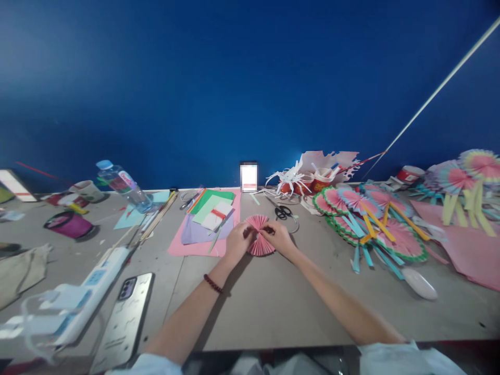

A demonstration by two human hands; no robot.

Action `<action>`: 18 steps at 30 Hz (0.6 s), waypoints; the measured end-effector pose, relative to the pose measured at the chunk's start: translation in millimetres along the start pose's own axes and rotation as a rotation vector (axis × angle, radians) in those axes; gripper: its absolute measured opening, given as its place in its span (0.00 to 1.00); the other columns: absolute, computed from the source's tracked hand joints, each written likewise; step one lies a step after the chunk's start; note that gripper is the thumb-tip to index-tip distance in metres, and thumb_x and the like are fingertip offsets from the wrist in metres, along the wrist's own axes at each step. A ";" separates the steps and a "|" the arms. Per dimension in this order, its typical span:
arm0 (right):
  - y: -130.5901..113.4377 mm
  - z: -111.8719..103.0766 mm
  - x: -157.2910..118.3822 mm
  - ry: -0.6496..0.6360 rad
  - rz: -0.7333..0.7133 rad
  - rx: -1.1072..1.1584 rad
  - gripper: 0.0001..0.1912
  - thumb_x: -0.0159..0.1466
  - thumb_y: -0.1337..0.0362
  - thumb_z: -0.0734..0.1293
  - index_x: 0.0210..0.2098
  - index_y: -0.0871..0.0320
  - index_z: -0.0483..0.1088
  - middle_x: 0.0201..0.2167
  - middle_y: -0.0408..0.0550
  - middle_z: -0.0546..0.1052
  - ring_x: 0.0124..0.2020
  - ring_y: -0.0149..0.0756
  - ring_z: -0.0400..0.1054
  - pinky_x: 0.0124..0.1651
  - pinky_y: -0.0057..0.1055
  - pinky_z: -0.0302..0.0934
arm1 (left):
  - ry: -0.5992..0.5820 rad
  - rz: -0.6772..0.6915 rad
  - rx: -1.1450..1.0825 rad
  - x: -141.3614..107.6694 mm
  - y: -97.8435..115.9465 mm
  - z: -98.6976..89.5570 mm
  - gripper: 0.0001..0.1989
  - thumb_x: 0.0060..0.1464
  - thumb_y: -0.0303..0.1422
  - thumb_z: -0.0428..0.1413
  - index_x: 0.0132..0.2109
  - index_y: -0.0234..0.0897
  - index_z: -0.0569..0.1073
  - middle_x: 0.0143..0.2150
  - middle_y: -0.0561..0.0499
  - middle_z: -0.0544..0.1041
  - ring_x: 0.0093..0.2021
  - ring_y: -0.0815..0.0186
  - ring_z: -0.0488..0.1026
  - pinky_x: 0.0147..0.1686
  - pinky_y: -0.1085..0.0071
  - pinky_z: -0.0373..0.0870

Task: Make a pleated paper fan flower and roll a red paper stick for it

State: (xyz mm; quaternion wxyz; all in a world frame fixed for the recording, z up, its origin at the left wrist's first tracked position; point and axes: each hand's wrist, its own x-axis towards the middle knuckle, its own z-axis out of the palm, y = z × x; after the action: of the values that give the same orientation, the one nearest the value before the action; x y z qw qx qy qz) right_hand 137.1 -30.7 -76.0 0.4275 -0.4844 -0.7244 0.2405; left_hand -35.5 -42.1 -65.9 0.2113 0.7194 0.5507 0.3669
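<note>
A pink pleated paper rosette (261, 247) is fanned out almost to a full circle on the grey table in front of me. My left hand (239, 240) pinches its left side near the centre, and a beaded bracelet circles that wrist. From the right, my right hand (279, 238) grips the rosette close to its middle, fingers bent together. The fingertips partly cover the centre folds. Just beyond my right hand lie black-handled scissors (283, 212). Left of my left hand is a stack of coloured paper with a purple sheet (191, 232) and a green sheet (213, 202).
Finished paper rosettes (398, 239) with streamers crowd the right, near a white computer mouse (419, 284). A phone (124, 317), a power strip (96, 291) and a water bottle (124, 185) occupy the left. A lit phone screen (249, 177) leans on the blue wall.
</note>
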 end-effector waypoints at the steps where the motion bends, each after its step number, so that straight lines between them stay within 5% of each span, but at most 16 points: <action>1: 0.2 0.4 0.1 -0.002 -0.002 -0.007 0.04 0.57 0.68 0.67 0.29 0.57 0.75 0.29 0.47 0.80 0.31 0.35 0.71 0.37 0.31 0.65 | 0.008 0.007 -0.013 0.3 -0.7 0.5 0.04 0.56 0.33 0.56 0.35 0.39 0.75 0.35 0.51 0.77 0.36 0.65 0.73 0.37 0.70 0.68; 18: -0.7 11.4 -0.3 0.054 0.059 -0.034 0.05 0.54 0.70 0.63 0.25 0.55 0.70 0.24 0.45 0.75 0.28 0.35 0.68 0.34 0.30 0.63 | 0.084 0.046 -0.273 2.7 -0.8 6.6 0.05 0.54 0.30 0.56 0.34 0.38 0.78 0.36 0.48 0.80 0.37 0.64 0.76 0.40 0.68 0.73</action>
State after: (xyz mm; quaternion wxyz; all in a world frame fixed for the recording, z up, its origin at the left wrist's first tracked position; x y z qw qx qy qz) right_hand 127.2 -30.5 -81.5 0.4315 -0.5189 -0.7021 0.2272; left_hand -30.7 -38.7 -69.8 0.2753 0.6804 0.4876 0.4728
